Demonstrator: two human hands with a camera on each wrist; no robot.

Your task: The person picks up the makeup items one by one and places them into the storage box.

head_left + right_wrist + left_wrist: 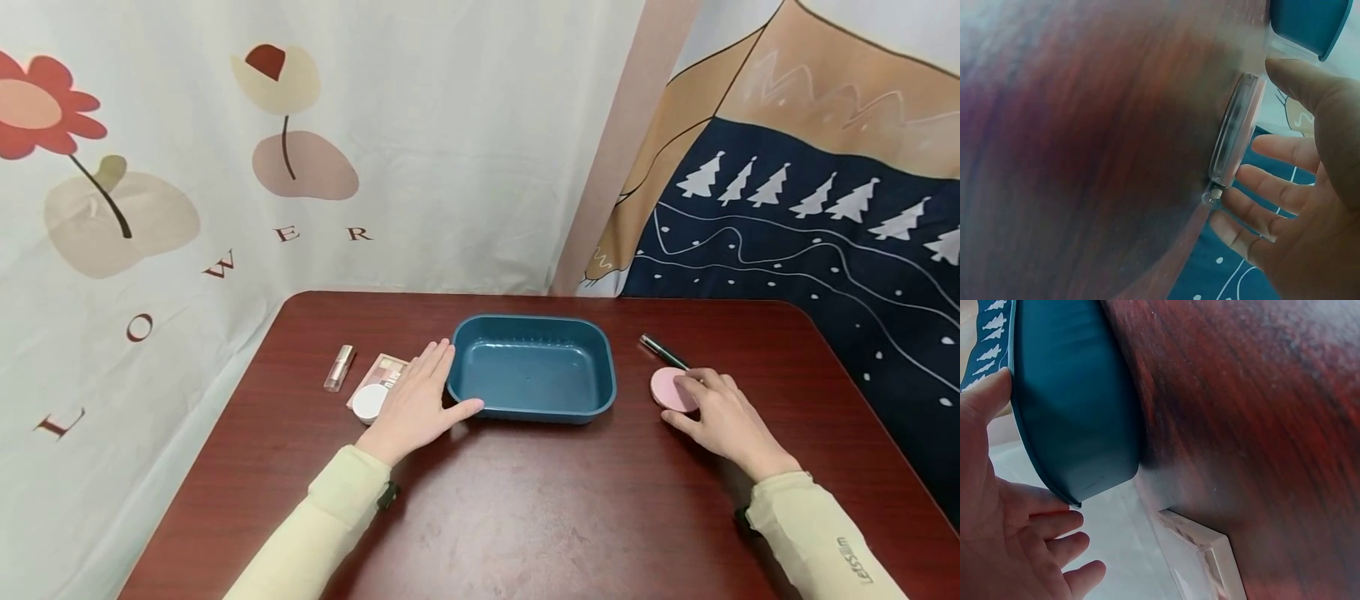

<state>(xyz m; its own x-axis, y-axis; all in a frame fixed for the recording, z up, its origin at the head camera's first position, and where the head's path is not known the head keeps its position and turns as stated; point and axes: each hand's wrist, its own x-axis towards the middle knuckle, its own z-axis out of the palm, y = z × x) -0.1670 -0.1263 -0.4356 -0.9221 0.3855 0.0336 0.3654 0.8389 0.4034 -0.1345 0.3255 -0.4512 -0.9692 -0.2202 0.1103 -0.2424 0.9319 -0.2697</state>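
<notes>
A dark teal plastic basin (531,414) sits on the table. At its left end, my left hand (420,404) touches the rim with thumb and forefinger, the fingers fairly straight. The left wrist view shows the basin's outer wall (1079,394) beside that thumb. Over at the right, my right hand (723,417) is spread above a round pink compact (672,390). In the right wrist view the compact (1235,134) lies flat on the table, thumb and fingers around it without a visible grip. Behind it lies a slim dark pen-like tube (663,352), one end hidden by the hand.
Left of the basin lie a lipstick (340,368), an eyeshadow palette (386,367) and a round white item (369,403), the last two partly behind my left hand. The reddish-brown table (555,517) meets a printed curtain (450,167) at its back edge.
</notes>
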